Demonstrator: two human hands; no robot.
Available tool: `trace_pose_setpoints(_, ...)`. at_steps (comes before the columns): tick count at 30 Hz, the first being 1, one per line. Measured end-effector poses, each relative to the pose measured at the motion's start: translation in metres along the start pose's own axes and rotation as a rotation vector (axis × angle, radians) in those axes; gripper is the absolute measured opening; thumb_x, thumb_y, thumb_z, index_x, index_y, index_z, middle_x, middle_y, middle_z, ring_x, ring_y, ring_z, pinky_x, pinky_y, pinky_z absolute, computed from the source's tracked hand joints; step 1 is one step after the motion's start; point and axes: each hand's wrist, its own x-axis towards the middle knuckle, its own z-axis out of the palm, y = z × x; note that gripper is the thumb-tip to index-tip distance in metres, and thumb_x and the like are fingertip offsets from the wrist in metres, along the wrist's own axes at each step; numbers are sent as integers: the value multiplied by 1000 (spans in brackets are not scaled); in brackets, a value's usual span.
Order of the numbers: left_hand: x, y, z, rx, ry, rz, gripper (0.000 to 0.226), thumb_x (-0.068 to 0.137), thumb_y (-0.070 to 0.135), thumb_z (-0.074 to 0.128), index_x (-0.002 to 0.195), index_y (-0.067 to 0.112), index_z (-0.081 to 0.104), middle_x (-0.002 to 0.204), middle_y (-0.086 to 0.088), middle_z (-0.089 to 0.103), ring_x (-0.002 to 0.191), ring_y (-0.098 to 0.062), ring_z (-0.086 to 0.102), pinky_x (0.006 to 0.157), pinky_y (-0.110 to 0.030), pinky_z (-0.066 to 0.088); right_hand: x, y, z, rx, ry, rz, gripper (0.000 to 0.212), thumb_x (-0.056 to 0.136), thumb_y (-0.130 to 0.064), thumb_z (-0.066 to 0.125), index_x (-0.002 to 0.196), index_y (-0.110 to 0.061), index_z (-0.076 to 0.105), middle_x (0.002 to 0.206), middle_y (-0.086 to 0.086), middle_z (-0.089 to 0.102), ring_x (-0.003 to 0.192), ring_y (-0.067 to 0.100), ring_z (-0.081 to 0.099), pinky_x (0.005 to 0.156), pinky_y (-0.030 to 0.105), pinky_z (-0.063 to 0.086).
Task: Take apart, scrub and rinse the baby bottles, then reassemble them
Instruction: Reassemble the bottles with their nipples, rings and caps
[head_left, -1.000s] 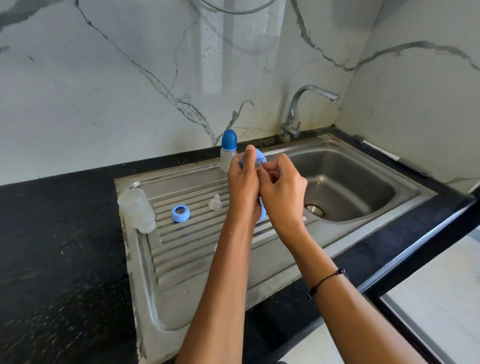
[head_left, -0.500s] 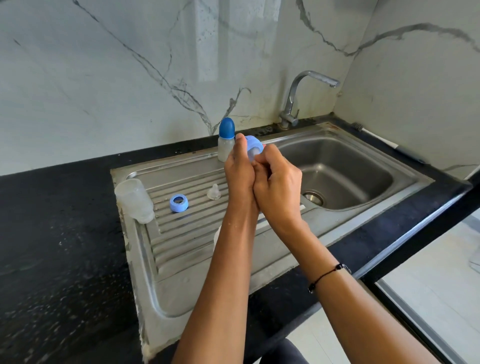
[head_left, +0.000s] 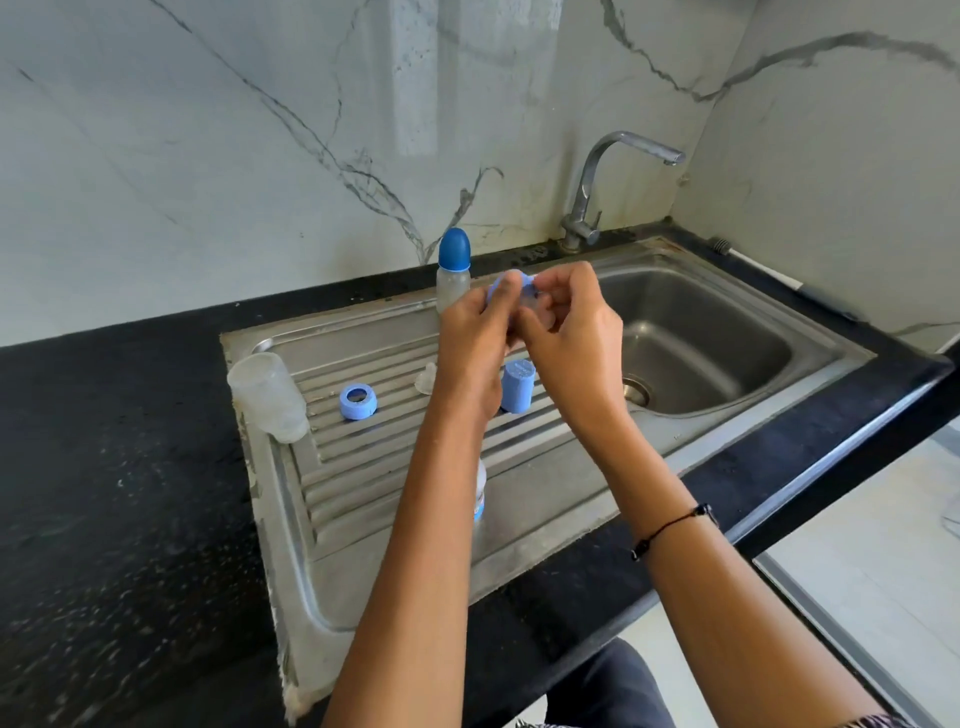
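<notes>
Over the ribbed drainboard (head_left: 374, 483), my left hand (head_left: 475, 338) pinches a light blue collar ring (head_left: 498, 288). My right hand (head_left: 571, 338) pinches the clear teat (head_left: 535, 306) seated in that ring. A blue cap (head_left: 518, 385) stands on the drainboard just below my hands. An open clear bottle (head_left: 267, 397) leans at the drainboard's left edge. A second blue ring (head_left: 358, 401) and a loose clear teat (head_left: 427, 378) lie on the ribs. A capped bottle (head_left: 454, 270) stands upright at the back. Another bottle (head_left: 480, 491) is mostly hidden under my left forearm.
The sink basin (head_left: 727, 364) with its drain (head_left: 636, 391) lies to the right, under a chrome tap (head_left: 597, 187). Black stone counter (head_left: 104, 493) surrounds the sink. A marble wall rises behind. A brush handle (head_left: 753, 265) lies at the back right.
My hands have drawn slightly apart, and the ring and teat between them are more exposed. The blue cap, earlier hidden behind my hands, now shows standing on the drainboard.
</notes>
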Motion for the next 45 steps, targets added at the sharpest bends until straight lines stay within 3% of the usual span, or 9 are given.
trace_pose_setpoints(7,1,0,1,-208,31,-51,23,100,13,41,88,2,59,74,-10,61,64,-17,60,60,-27,49,1,5,7,116,20,97,16,85,-18,68,83,-13,53,77,5,67,66,19,65,56,21,51)
trace_pose_setpoints(13,-2,6,10,-386,150,-90,32,100,13,40,76,0,57,51,-6,63,47,-16,60,54,-26,50,-4,11,18,204,75,32,29,86,-10,64,66,-21,46,69,10,65,65,28,63,61,45,54)
trace_pose_setpoints(17,-6,5,15,-502,195,-92,24,98,11,42,83,-1,55,53,-8,59,47,-15,61,50,-22,53,-7,12,22,81,151,-150,23,85,-3,60,66,-2,47,64,14,58,60,28,52,54,38,45)
trace_pose_setpoints(22,4,7,-7,-10,191,-73,24,92,26,56,96,3,60,79,-16,60,66,-22,61,59,-30,53,-1,16,11,-144,-47,-421,12,72,-9,38,66,-6,48,66,5,46,58,18,39,52,28,34)
trace_pose_setpoints(24,8,8,-19,194,137,-54,22,91,27,59,90,4,62,92,-23,63,81,-34,63,75,-42,55,1,20,7,-163,-131,-358,10,72,-2,40,73,-4,50,70,7,49,60,23,44,55,34,40)
trace_pose_setpoints(29,8,6,-20,18,146,-22,18,97,13,47,90,-1,56,88,-21,53,77,-29,49,62,-33,41,-1,14,12,191,-195,108,21,83,-8,65,93,-19,51,85,3,66,65,15,64,62,23,52)
trace_pose_setpoints(34,9,5,-22,102,125,-114,21,97,27,48,100,13,62,107,-14,65,94,-20,64,77,-32,55,6,15,10,110,-125,20,16,82,-2,64,85,-16,55,82,10,65,71,22,65,60,24,53)
trace_pose_setpoints(38,8,3,-17,234,138,-4,19,95,23,56,83,10,62,88,-13,67,82,-23,65,77,-36,55,8,15,7,61,-185,38,14,81,-7,65,92,-12,58,85,7,65,76,23,66,68,32,57)
trace_pose_setpoints(45,8,2,-14,135,215,16,19,94,14,56,76,5,57,77,-10,60,76,-20,61,76,-35,56,11,5,4,79,-257,108,11,91,-11,59,94,-2,53,67,12,65,45,14,60,47,21,51)
